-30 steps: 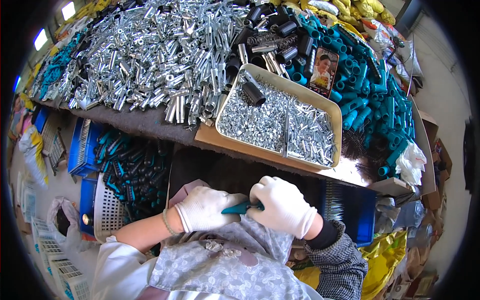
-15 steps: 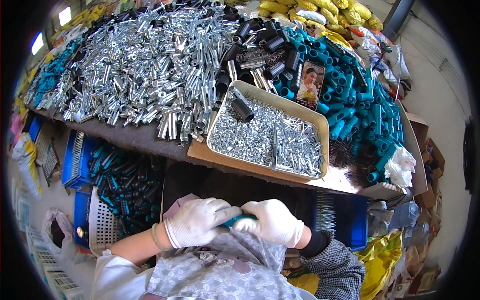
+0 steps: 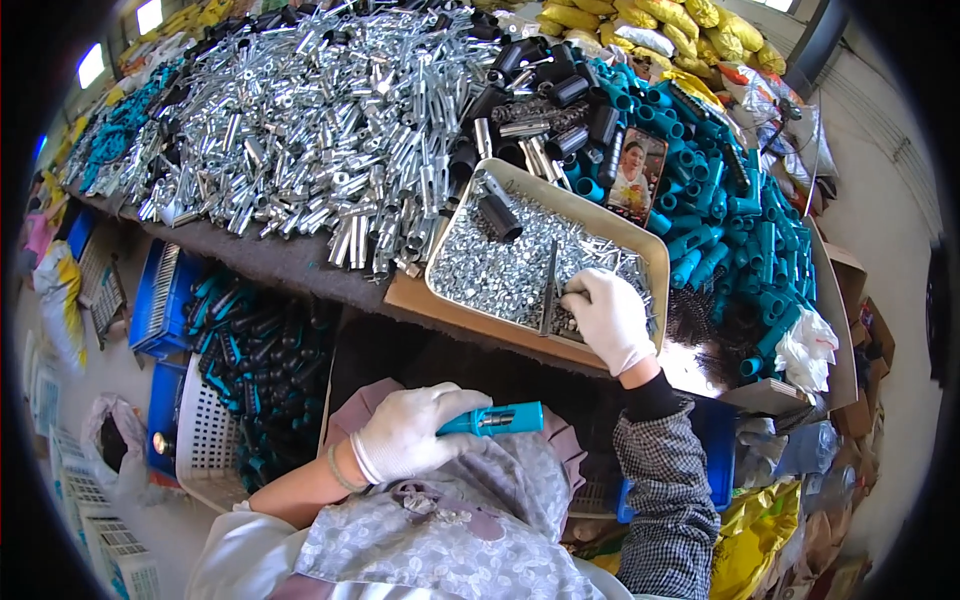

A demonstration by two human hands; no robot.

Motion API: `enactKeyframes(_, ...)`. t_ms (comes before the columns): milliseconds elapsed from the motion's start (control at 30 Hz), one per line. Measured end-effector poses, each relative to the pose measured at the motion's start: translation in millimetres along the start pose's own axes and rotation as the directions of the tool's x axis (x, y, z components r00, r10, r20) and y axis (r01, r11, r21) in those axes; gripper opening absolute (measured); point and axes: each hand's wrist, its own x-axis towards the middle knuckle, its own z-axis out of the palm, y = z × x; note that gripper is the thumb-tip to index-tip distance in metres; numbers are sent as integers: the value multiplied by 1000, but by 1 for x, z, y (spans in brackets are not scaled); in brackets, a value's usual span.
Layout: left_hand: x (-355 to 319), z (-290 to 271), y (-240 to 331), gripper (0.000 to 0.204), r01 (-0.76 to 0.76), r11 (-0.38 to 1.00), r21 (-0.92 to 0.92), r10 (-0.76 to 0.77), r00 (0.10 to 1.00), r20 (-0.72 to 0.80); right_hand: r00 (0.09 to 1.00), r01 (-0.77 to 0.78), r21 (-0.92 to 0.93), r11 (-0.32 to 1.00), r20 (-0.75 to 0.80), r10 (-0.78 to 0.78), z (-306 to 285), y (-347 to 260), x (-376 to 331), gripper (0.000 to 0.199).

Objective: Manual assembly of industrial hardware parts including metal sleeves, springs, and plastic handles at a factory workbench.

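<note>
In my gloved left hand [image 3: 408, 437], held low over my lap, is a teal plastic tool handle [image 3: 518, 417]. Its hollow end points right, and a metal piece shows through a slot in its side. My gloved right hand [image 3: 612, 318] reaches into the right part of a cream metal tray [image 3: 656, 258], with thumb and fingers pinched together among small metal pins [image 3: 602, 257]. Whatever lies between those fingertips is too small to make out. A dark divider strip [image 3: 549, 290] separates the pins from small silver pieces [image 3: 480, 255]. A black tube [image 3: 498, 216] rests on those pieces.
Heaped metal parts [image 3: 330, 130] cover the bench's left and middle. Teal handles [image 3: 700, 230] pile up at right, beside a phone [image 3: 637, 175] with a lit screen. Below left, a white basket [image 3: 205, 430] holds black-and-teal tools. Blue crates [image 3: 160, 300] stand near it.
My right hand has left the teal handle and moved up and right into the tray. My left hand keeps the handle, now more exposed.
</note>
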Motion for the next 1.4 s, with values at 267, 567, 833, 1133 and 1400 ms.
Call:
enactKeyframes(267, 4, -9, -5, 42, 24, 1000, -6, -24, 999, -38, 987, -115, 113, 987, -98, 126, -22, 3, 4, 13)
enactKeyframes(567, 6, -23, -3, 44, -79, 965, 252, 88, 996, -27, 991, -118, 560, 820, 114, 65, -28, -50, -22, 9)
enactKeyframes(833, 6, -26, 7, 60, -197, 914, 355, 193, 980, 49, 904, -346, 623, 701, 421, 73, -10, -69, -45, 15)
enactKeyframes(1133, 9, -19, 2, 78, -235, 881, 410, 226, 971, 72, 916, 35, 438, 898, 346, -204, 8, -91, -57, 17)
enactKeyframes(1400, 8, -23, -5, 76, -111, 923, 368, 111, 994, 21, 917, 363, 247, 899, 79, -392, 22, -97, -72, 16)
